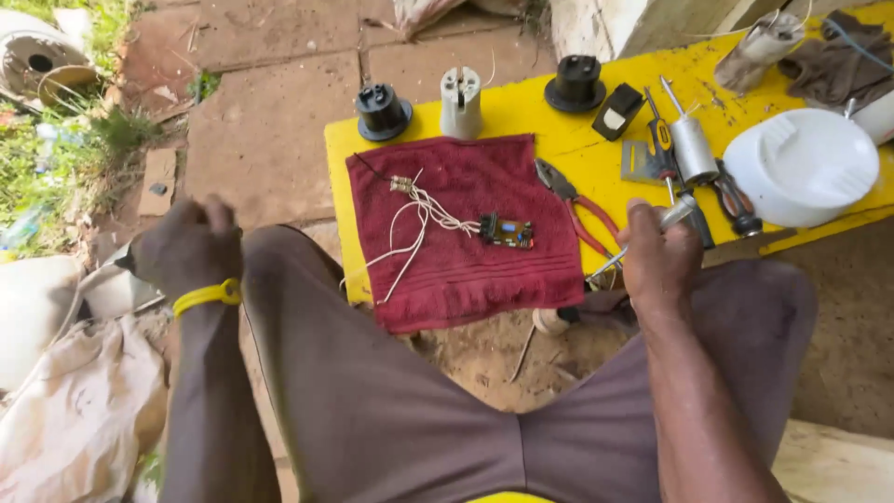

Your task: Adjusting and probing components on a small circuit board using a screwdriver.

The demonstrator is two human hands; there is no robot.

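Brown-trousered knees (372, 391) fill the foreground. Beyond them, the right hand (659, 253) is closed around a slim silver tool (678, 212), held over the near edge of the yellow surface (577, 144), just beside red-handled pliers (582, 207). The left hand (189, 244), with a yellow wristband (207, 295), is curled shut off the surface's left side; what it holds cannot be seen. A small circuit board (507, 231) with white wires (419, 219) lies on a red towel (466, 228).

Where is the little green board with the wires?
In the head view, the circuit board lies near the middle of the red towel on the yellow table, just left of the red pliers, its white wires trailing left.
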